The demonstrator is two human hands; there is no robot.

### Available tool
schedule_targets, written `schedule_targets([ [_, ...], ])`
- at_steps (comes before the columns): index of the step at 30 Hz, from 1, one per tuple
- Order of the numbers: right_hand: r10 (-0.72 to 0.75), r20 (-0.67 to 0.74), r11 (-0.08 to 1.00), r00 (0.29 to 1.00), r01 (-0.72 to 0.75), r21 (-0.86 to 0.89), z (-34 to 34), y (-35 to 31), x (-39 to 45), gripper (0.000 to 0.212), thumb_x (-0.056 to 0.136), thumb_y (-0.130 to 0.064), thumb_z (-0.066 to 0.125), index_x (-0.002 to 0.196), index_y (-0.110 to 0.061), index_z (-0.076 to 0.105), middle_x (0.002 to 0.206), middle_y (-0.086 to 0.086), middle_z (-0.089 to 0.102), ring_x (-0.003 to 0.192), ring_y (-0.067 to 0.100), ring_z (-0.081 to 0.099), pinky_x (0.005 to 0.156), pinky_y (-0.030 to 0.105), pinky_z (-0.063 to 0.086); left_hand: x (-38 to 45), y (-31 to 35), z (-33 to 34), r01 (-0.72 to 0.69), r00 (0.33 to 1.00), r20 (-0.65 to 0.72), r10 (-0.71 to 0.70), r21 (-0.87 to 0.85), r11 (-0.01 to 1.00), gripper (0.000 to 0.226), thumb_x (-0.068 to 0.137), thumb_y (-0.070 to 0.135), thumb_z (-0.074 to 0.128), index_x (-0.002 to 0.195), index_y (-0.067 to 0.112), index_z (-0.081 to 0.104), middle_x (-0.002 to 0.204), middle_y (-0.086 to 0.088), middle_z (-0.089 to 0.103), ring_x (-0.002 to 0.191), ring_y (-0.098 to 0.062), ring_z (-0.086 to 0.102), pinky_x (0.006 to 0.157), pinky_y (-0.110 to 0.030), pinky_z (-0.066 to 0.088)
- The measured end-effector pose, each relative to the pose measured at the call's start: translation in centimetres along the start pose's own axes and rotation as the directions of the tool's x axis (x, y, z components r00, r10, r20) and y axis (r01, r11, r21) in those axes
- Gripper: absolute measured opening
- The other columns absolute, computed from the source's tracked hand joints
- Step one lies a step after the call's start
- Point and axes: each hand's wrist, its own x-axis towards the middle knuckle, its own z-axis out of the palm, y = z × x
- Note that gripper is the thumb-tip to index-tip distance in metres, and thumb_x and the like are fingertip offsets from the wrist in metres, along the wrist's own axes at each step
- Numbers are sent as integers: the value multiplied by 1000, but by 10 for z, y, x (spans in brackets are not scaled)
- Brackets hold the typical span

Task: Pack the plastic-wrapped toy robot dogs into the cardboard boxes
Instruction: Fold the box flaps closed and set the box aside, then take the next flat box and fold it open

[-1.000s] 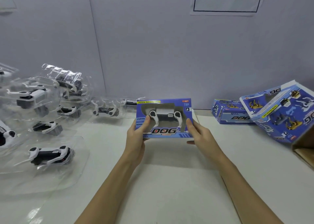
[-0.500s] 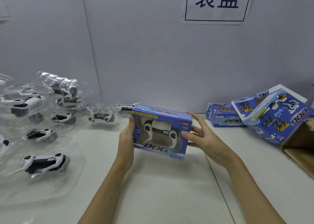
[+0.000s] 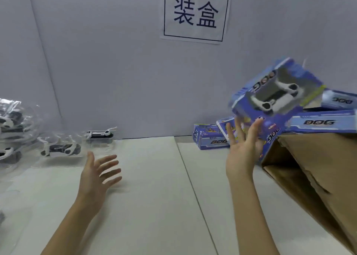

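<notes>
The blue toy box (image 3: 278, 98) marked "DOG", a white robot dog showing in its window, hangs blurred and tilted above the brown carton (image 3: 316, 177) at the right, just beyond the right hand (image 3: 243, 152), fingers spread, holding nothing; the left hand (image 3: 96, 175) is likewise spread over the worktop (image 3: 154, 196).

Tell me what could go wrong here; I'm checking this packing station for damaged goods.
The packed blue box is blurred and tilted above the brown carton, and the right hand is open beneath it, so it may land hard or bounce out. The blue boxes already stacked there look uneven, so it could slide off. The left hand is too far to catch it.
</notes>
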Motion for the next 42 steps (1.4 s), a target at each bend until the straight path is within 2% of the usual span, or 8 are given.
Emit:
schedule_targets([
  [5, -68, -75, 826, 995, 14, -563, -16, 15, 17, 64, 91, -27, 81, 142, -13, 46, 143, 9, 59, 123, 19, 66, 96, 34, 58, -1, -1, 4, 15, 998, 60, -18, 38, 999, 72, 101, 68, 35, 113, 7, 71, 116, -15, 70, 97, -34, 66, 84, -48, 53],
  [8, -152, 18, 185, 988, 47, -982, -20, 37, 35, 73, 92, -25, 78, 151, -15, 38, 165, 23, 25, 148, 42, 35, 105, 47, 45, -1, -2, 3, 23, 997, 67, -26, 43, 999, 72, 101, 68, 36, 114, 6, 71, 115, -16, 70, 97, -35, 65, 85, -49, 53],
  [11, -7, -32, -289, 999, -33, -957, -20, 49, 62, 91, 94, -32, 73, 163, -38, 15, 164, 30, -29, 152, 58, -14, 118, 73, 13, -4, 0, 5, 24, 997, 73, -28, 50, 998, 71, 102, 66, 35, 114, 6, 71, 114, -16, 69, 95, -34, 65, 85, -48, 53],
  [16, 104, -127, -602, 987, -39, -797, -44, 63, 84, 90, 99, -25, 64, 165, -39, 4, 160, 37, -30, 148, 63, -20, 116, 79, 7, -5, 2, 9, 25, 997, 68, -28, 49, 998, 70, 105, 64, 34, 111, 6, 72, 111, -15, 70, 91, -32, 65, 81, -46, 53],
  [25, 349, 210, -262, 913, 310, -914, 0, 131, -21, 88, 99, -16, 57, 163, -2, -2, 167, 34, -4, 152, 48, 24, 120, 49, 33, -5, -1, 11, 34, 997, 68, -39, 72, 997, 70, 103, 65, 37, 106, 7, 76, 104, -11, 74, 87, -30, 67, 78, -45, 54],
  [33, -141, 421, -469, 896, 314, -826, -3, 84, 53, 70, 107, -6, 47, 164, -5, 6, 164, 42, -3, 152, 57, 14, 124, 58, 23, -5, 1, 11, 21, 999, 50, -22, 23, 1000, 67, 105, 62, 36, 105, 7, 74, 102, -11, 73, 84, -28, 66, 77, -43, 53],
  [38, -311, 397, -289, 864, 312, -905, -2, 56, 84, 80, 93, 0, 69, 156, -15, 22, 145, 24, 30, 82, 33, 54, 61, 44, 53, -2, 0, 16, 30, 998, 60, -31, 19, 999, 68, 106, 62, 36, 103, 6, 75, 99, -10, 74, 82, -28, 67, 76, -42, 53],
  [42, -241, 264, -361, 934, 166, -918, -10, 54, 95, 64, 99, -24, 69, 148, -4, 33, 142, 23, 36, 96, 41, 63, 61, 40, 43, -5, 0, 15, 30, 997, 71, -31, 16, 999, 68, 105, 62, 36, 104, 6, 75, 98, -10, 74, 82, -28, 66, 76, -43, 53],
])
